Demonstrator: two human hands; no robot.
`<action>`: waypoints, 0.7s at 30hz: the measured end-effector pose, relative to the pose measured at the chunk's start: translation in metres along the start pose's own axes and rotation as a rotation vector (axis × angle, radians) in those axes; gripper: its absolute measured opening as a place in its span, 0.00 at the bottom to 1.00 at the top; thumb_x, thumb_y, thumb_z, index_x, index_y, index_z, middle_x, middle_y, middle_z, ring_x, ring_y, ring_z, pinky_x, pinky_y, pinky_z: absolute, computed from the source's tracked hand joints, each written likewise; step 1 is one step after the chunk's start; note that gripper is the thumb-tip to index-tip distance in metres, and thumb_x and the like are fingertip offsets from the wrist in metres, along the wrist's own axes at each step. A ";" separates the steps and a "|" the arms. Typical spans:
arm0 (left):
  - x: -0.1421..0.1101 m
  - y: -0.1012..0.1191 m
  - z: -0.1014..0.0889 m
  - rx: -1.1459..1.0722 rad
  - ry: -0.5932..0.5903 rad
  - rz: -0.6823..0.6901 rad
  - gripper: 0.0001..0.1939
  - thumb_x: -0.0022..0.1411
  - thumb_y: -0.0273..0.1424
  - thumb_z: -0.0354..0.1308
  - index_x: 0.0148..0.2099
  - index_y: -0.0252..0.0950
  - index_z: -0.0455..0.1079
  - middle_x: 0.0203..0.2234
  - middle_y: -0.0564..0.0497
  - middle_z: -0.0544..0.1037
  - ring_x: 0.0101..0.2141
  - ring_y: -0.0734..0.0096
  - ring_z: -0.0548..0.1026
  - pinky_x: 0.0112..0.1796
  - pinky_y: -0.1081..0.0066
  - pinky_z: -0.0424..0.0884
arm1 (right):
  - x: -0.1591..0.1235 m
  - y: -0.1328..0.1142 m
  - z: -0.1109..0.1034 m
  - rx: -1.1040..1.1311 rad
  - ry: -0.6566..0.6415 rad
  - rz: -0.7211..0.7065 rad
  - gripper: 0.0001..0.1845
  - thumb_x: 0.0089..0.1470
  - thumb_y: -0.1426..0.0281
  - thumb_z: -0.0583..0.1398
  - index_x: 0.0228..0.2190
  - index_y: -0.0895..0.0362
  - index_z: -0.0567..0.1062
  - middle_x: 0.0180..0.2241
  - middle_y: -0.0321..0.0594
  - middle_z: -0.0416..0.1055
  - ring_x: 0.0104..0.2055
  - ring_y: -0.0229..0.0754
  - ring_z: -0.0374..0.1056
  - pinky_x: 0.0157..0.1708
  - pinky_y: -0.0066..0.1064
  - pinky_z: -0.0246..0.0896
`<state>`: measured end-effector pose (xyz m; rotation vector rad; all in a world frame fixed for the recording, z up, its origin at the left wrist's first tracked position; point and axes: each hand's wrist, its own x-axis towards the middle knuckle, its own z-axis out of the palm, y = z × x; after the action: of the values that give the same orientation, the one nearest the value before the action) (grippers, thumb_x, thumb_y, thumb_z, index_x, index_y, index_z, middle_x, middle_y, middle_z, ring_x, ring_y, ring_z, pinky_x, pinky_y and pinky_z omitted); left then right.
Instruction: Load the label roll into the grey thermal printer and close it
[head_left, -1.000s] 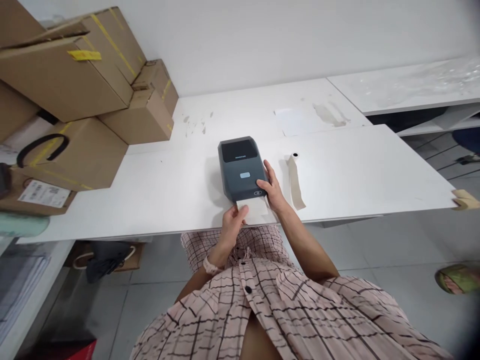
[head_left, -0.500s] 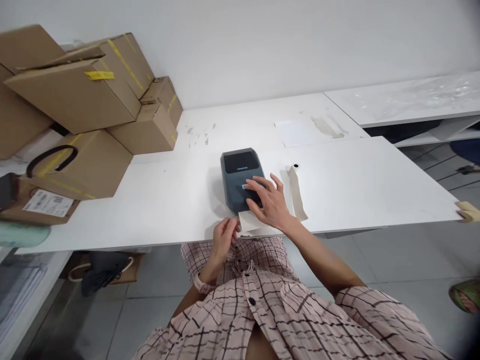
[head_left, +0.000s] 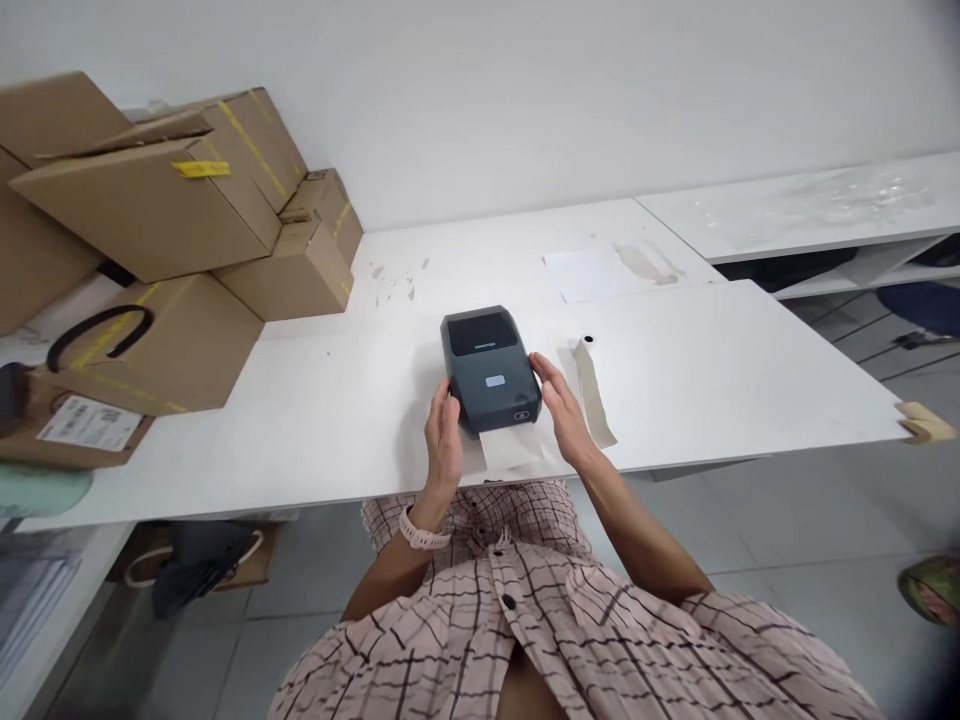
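A dark grey label printer (head_left: 491, 370) rests on the white table in front of me, with a pale button on its top. From its front edge a strip of pale label paper (head_left: 510, 447) sticks out toward me. My left hand (head_left: 444, 440) grips the printer's left side, fingers together along it. Against the right side lies my right hand (head_left: 564, 412), its fingers stretched along the casing, so the printer is held between both palms. To the right of that hand is a partly unrolled strip of paper (head_left: 592, 395) with a small roll core (head_left: 588, 340) at its far end.
Cardboard boxes (head_left: 150, 205) with yellow tape are piled at the left, beside a black curved handle (head_left: 97, 325). A white sheet (head_left: 574, 277) lies farther back on the table (head_left: 720, 370). Clear plastic (head_left: 840, 195) covers the far right surface. A tan block (head_left: 926, 422) sits on the right corner.
My right hand has moved off the printer's top to its right side. My left hand has left the paper's edge and gone up to the left side. The button is now uncovered.
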<state>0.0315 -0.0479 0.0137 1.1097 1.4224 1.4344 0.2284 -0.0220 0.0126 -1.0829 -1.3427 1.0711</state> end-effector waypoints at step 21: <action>0.024 0.007 0.002 -0.011 0.031 0.231 0.34 0.74 0.54 0.40 0.72 0.44 0.63 0.74 0.50 0.58 0.73 0.57 0.54 0.71 0.58 0.54 | 0.030 -0.005 0.009 0.148 0.053 -0.196 0.31 0.69 0.45 0.46 0.65 0.41 0.67 0.70 0.31 0.61 0.75 0.49 0.51 0.76 0.50 0.43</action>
<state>0.0273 -0.0247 0.0218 1.2827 1.3397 1.6242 0.2183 0.0063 0.0230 -0.8466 -1.2777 0.9734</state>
